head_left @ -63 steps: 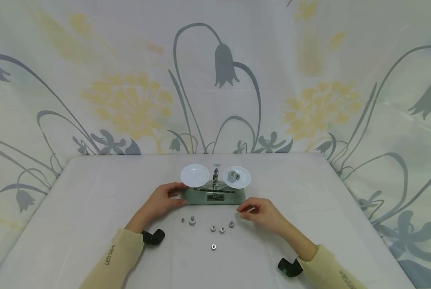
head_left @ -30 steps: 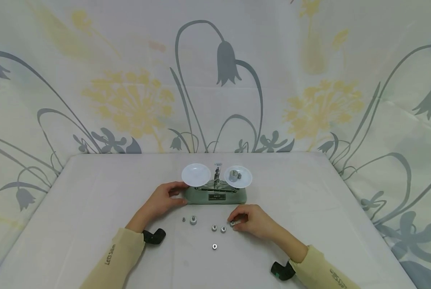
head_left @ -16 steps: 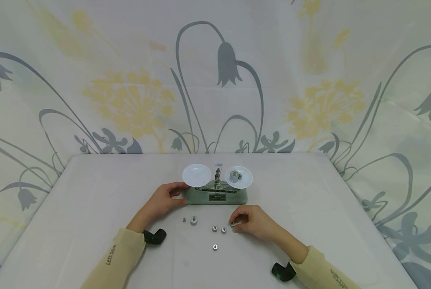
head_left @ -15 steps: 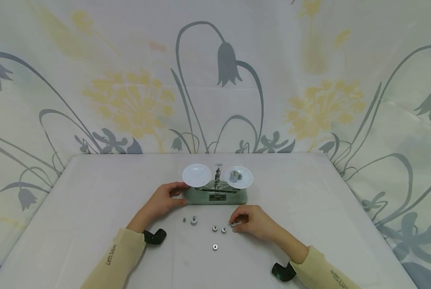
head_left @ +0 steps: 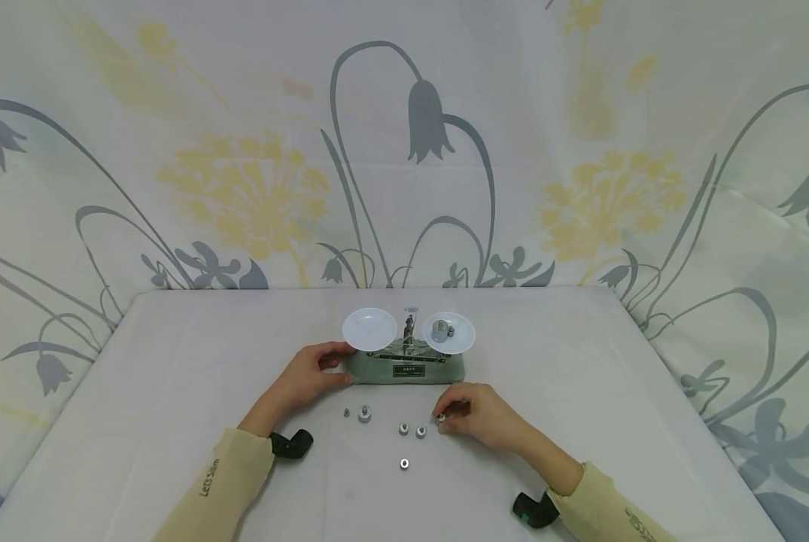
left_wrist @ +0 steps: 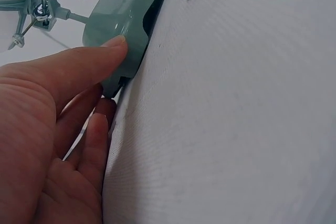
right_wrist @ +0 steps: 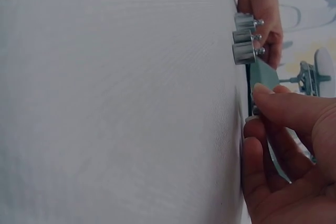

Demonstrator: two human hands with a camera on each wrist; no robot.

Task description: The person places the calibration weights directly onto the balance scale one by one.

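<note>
A green balance scale (head_left: 404, 369) with two white pans stands at the back middle of the table. At its left end my left hand (head_left: 309, 374) grips the base, and in the left wrist view the thumb (left_wrist: 113, 45) presses on the green casing. The right pan (head_left: 463, 340) carries a large metal weight (head_left: 439, 331) and a small one (head_left: 451, 331); the left pan (head_left: 369, 329) bears nothing. In front of the scale's right corner, my right hand (head_left: 482, 414) pinches a small metal weight (head_left: 441, 418) between thumb and fingertips. Fingers hide most of that weight.
Several loose weights stand on the white cloth: a tiny one (head_left: 346, 412), a larger one (head_left: 365, 414), two side by side (head_left: 412, 430) and one nearer the front (head_left: 405, 464). Black wrist cameras (head_left: 292, 444) jut out below both wrists. Flowered cloth hangs behind the table.
My right hand has come down from beside the scale's front right corner to the rightmost loose weight and pinched it, then shifted very slightly right with it. My left hand stays on the scale.
</note>
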